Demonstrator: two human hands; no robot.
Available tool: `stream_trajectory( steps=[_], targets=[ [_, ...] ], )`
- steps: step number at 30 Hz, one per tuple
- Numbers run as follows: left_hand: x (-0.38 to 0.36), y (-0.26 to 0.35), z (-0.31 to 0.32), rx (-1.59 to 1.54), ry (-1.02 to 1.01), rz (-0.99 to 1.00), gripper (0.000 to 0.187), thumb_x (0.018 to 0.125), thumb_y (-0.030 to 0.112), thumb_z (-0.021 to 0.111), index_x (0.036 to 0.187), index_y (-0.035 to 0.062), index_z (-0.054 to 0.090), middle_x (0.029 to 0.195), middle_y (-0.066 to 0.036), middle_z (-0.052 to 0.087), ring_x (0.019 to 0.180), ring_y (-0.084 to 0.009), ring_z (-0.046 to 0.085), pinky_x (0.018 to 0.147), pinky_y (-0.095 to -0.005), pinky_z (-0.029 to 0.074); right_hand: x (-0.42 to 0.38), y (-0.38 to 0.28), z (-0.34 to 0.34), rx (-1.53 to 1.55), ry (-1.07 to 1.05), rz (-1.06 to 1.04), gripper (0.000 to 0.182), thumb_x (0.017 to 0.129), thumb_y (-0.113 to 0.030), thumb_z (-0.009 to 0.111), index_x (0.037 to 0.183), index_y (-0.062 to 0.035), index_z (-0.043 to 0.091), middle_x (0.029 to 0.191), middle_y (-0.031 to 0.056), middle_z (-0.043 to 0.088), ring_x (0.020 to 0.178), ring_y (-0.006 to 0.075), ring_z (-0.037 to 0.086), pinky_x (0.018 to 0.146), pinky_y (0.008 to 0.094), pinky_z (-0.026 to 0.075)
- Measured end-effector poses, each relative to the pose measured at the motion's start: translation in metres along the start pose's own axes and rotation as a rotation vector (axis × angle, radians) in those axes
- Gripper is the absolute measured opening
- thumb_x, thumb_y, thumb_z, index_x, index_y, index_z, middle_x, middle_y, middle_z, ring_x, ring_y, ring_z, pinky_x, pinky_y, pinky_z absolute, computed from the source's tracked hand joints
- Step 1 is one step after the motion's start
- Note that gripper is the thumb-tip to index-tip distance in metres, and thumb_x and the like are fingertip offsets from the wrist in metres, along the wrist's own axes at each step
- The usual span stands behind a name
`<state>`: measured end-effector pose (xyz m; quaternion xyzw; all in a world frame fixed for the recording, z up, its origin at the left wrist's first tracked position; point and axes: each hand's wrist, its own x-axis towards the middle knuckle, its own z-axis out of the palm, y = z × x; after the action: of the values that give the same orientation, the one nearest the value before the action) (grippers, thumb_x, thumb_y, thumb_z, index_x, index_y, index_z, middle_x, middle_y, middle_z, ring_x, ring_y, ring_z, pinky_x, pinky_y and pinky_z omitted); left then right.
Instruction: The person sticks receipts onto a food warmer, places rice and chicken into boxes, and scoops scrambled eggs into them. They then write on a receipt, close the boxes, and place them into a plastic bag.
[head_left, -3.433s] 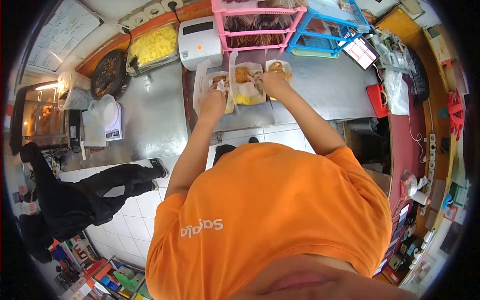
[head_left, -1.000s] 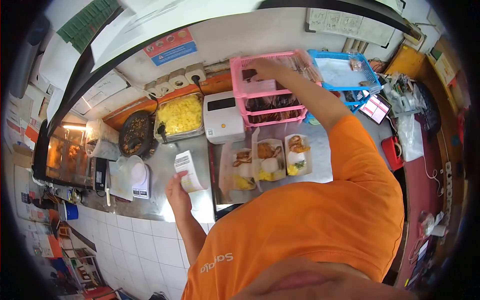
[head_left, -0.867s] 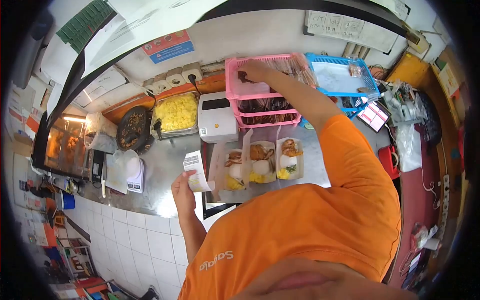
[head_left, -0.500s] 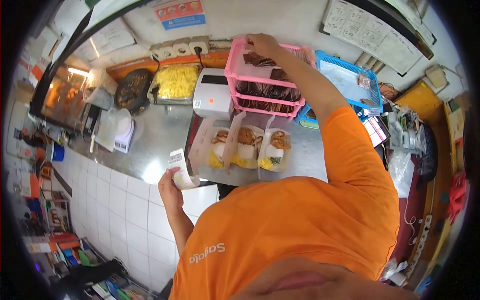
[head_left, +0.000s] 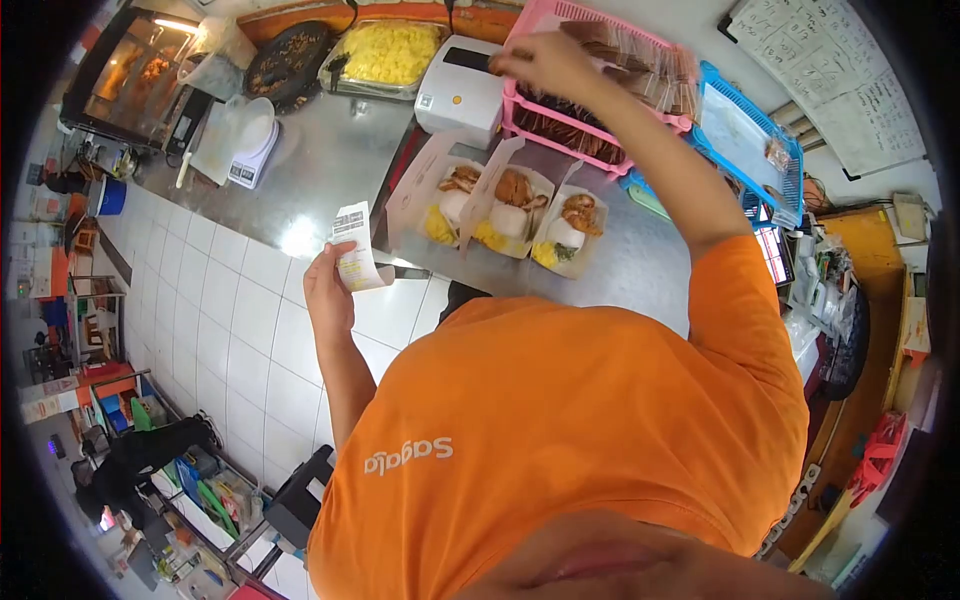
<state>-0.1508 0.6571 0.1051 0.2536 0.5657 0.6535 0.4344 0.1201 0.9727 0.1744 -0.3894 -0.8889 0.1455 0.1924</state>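
Observation:
My left hand [head_left: 328, 290] pinches a long printed paper receipt [head_left: 352, 262], its lower end curled, over the floor beside the counter's front edge. Reaching across the counter, my right hand [head_left: 553, 68] is at the left front of a stacked pink basket [head_left: 572, 135] holding dark sachets. Its fingers are drawn together by the opening of a lower tier; what lies between them is too small to make out. In front of the basket, three open paper meal boxes [head_left: 510, 235] hold rice, fried chicken and yellow scrambled-looking food.
A white label printer [head_left: 462, 90] stands left of the basket. Further left are a tray of yellow food [head_left: 388, 58], a dark pan [head_left: 290, 68] and a kitchen scale [head_left: 253, 150]. Blue baskets [head_left: 745, 140] stand at the right. Metal counter [head_left: 335, 160] runs beneath.
My right hand has come from the pink basket's top rim to its lower front left. The receipt stays in my left hand, now held more upright. The view has shifted.

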Motion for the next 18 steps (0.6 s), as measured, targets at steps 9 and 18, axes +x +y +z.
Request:
stream_trajectory(
  steps=[9,18],
  targets=[
    [0.050,0.017,-0.004,0.011,-0.154,-0.070,0.048,0.098,0.032,0.034,0.095,-0.0071,0.062,0.092,-0.014,0.061,0.085,-0.0185,0.057,0.079,-0.0305,0.044,-0.037,-0.077,0.133,0.024,-0.662,-0.107,0.024,0.074,-0.028,0.064,0.091,-0.0122,0.069,0.083,0.0090,0.067,0.077,0.0265,0.063,0.068,0.0373,0.049],
    [0.111,0.027,-0.042,0.070,-0.209,-0.119,0.049,0.098,0.033,0.033,0.095,-0.0066,0.062,0.091,-0.013,0.060,0.086,-0.0185,0.057,0.081,-0.0309,0.044,-0.082,-0.018,0.102,0.453,-0.065,0.178,0.027,0.082,-0.024,0.062,0.102,-0.0060,0.064,0.090,0.0136,0.066,0.080,0.0271,0.064,0.071,0.0353,0.049]
  ],
)
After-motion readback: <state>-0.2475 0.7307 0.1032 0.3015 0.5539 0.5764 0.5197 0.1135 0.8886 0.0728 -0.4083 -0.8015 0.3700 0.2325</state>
